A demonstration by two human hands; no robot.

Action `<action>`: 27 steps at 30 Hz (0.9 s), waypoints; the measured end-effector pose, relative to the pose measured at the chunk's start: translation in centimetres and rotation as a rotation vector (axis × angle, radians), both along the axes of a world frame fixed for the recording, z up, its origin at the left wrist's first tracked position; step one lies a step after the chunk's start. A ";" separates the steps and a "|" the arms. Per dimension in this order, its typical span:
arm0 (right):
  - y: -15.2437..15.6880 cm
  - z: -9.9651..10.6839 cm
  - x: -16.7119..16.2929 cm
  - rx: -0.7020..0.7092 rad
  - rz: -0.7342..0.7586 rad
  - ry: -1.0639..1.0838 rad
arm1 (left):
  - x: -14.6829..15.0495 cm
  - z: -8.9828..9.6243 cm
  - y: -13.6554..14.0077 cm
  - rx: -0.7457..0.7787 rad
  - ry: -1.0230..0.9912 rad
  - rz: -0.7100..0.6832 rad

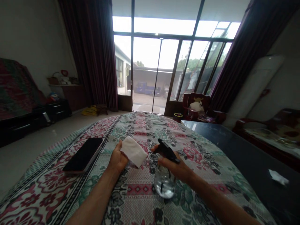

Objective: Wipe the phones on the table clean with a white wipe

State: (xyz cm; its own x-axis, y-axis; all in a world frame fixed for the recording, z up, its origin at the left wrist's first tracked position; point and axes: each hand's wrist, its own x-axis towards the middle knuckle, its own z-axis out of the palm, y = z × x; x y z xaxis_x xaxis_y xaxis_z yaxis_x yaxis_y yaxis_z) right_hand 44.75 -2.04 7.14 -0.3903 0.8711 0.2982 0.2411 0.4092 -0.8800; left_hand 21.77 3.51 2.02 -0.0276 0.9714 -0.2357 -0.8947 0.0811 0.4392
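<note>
My left hand (117,158) grips a folded white cloth (134,151) by its left side, holding it above the patterned tablecloth (140,206). To its right, my right hand (170,164) is wrapped round the neck of a clear spray bottle (164,184) with a black trigger head (167,150). The nozzle points up and left, toward the cloth, and the two stay apart. Liquid shows inside the bottle. A dark-screened smartphone (83,155) lies on the tablecloth left of my left hand.
A dark glossy table (236,153) adjoins on the right, with a crumpled white tissue (278,177) on it. Beyond stand a carved wooden chair (198,107) and glass doors (150,78). A low black cabinet (35,120) runs along the left wall.
</note>
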 end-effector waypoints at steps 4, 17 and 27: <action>-1.7 0.5 -1.3 -0.130 0.080 -0.039 | 0.2 0.0 0.0 -0.007 0.033 -0.016; -2.8 0.7 -2.1 -0.204 0.109 -0.140 | 1.2 0.0 -0.2 0.028 0.056 -0.084; -3.2 1.3 -1.9 -0.124 0.085 -0.137 | 1.0 0.2 -0.3 0.033 0.039 -0.070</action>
